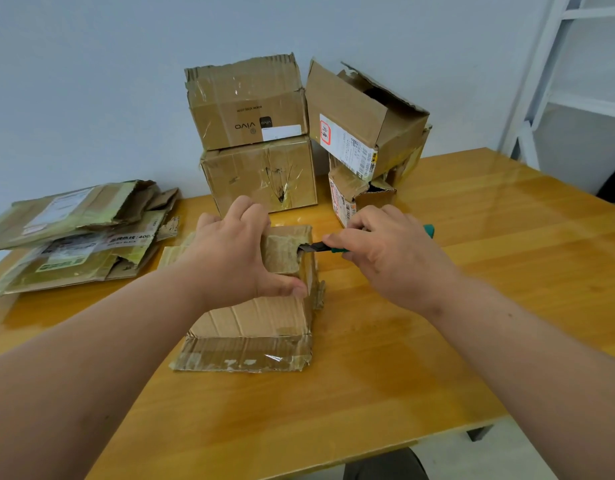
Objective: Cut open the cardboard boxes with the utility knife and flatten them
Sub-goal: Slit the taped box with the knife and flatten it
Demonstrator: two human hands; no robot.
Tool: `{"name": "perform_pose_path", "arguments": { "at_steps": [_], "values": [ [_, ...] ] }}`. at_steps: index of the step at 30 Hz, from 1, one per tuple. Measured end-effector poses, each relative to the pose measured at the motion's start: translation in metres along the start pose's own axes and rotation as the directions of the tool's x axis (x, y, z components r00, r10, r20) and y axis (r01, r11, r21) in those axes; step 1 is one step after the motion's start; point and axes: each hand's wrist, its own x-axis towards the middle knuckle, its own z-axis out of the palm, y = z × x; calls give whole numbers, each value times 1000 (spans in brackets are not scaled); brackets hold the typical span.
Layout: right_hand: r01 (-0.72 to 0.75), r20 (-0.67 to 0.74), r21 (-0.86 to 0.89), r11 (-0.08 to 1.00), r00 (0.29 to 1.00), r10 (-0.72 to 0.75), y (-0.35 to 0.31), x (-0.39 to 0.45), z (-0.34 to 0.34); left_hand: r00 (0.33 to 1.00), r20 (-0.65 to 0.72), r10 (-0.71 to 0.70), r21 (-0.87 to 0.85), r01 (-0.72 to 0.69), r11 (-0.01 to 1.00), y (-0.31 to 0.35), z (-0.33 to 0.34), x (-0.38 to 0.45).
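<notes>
Now left hand (236, 258) grips corrugated box (257, 320); right hand (385, 251) clasps green knife (320, 247)

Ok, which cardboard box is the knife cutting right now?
The small box nearest the person, gripped by the left hand; the others stand stacked at the wall, untouched.

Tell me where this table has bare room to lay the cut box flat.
Bare wood lies on the table right of the right hand, and along the near edge in front of the box being cut. Crowded: flattened cardboard at the left, stacked boxes at the back against the wall.
</notes>
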Motion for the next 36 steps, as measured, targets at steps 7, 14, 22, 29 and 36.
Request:
{"name": "perform_pose_path", "arguments": {
  "at_steps": [7,14,22,29,36],
  "values": [
    [-185,-22,-102,977,983,184,37,-3,4,1000,11,13,10,-13,1000,-1,0,-3],
    [-136,-95,92,986,985,144,22,-14,4,1000,6,25,8,-25,1000,-2,1,1],
    [-8,-43,132,991,999,14,1,2,6,1000,-14,27,17,-26,1000,-1,2,-2],
    [-25,15,169,985,1000,23,3,-2,4,999,-23,32,12,-32,999,-1,4,-1],
    [-53,46,194,980,998,45,11,5,3,999,-20,27,-7,-27,1000,-2,3,-1]
  ]
}}
